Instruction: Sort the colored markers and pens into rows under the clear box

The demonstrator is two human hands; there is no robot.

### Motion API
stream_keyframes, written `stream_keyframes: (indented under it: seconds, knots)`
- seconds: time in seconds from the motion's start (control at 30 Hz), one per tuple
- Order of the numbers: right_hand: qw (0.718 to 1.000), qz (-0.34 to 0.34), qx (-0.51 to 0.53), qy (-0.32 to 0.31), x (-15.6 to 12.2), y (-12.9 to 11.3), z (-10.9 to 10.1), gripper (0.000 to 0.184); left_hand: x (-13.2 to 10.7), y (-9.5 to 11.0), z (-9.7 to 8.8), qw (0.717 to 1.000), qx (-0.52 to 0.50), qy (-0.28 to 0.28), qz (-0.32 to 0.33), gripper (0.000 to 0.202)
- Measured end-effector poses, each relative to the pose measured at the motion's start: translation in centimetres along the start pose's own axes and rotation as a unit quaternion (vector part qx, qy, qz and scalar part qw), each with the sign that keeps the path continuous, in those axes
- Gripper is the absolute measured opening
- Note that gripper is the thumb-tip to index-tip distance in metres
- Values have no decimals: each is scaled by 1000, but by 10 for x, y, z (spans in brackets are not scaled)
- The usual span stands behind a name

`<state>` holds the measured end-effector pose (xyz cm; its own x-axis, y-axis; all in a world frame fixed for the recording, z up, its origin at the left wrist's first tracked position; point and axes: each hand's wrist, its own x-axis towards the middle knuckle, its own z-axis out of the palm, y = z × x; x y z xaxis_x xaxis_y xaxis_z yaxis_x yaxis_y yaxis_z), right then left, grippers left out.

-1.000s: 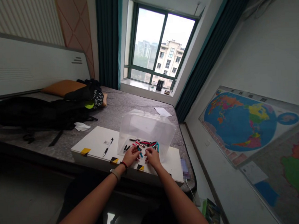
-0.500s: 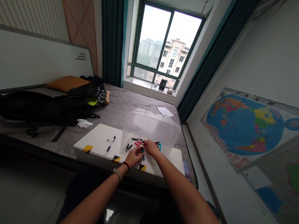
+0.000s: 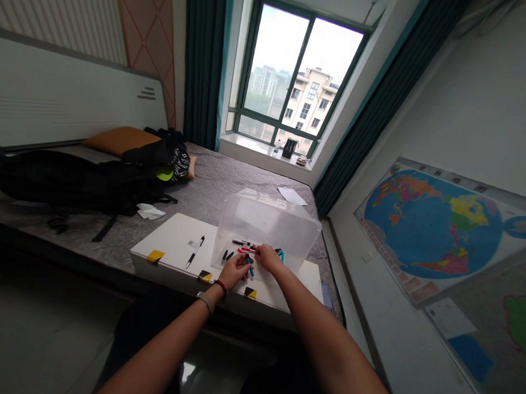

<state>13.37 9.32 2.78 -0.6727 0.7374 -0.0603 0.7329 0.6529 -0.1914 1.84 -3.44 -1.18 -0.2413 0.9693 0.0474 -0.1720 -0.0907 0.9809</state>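
Near the front edge of the white box [image 3: 170,237], the left hand [image 3: 234,272] pinches a teal pen [image 3: 251,269]. The right hand [image 3: 267,258] is beside it, its finger grip impossible to tell, by the clear bin [image 3: 266,220]. A black-and-white pen [image 3: 195,251] lies toward the box's left edge.
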Motion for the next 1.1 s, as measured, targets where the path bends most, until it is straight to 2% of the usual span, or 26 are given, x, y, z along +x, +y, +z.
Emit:
stream_keyframes:
  seconds: [0.3,0.37,0.43,0.5,0.57,0.63,0.7,0.83,1.0,1.1]
  knots:
    - [999,-5,-25,-20,-8,-3,-6,19,2,-2,-1,1000,-16,-2,0,40]
    - [1000,-1,-3,8,-14,-3,-3,18,1,0,-1,1000,-18,1,-2,41]
    - [996,9,65,59,-23,0,3,14,1,2,-1,1000,-21,3,-5,43]
    - [977,39,185,97,-35,4,12,12,0,4,-1,1000,-25,2,-7,44]
    - [937,80,322,110,-46,8,23,13,0,6,-1,999,-33,-2,-12,46]
    - [895,103,415,125,-54,11,31,13,0,7,0,999,-43,-4,-18,47]
    - [880,104,441,144,-58,11,37,11,-1,7,0,998,-50,-4,-24,47]
    - [878,105,436,168,-57,8,38,13,0,4,1,998,-49,14,-25,48]
    - [815,92,542,184,-64,8,38,27,3,1,0,998,-43,37,-13,47]
    - [804,54,564,181,-70,10,39,30,3,0,-1,999,-37,35,-14,46]
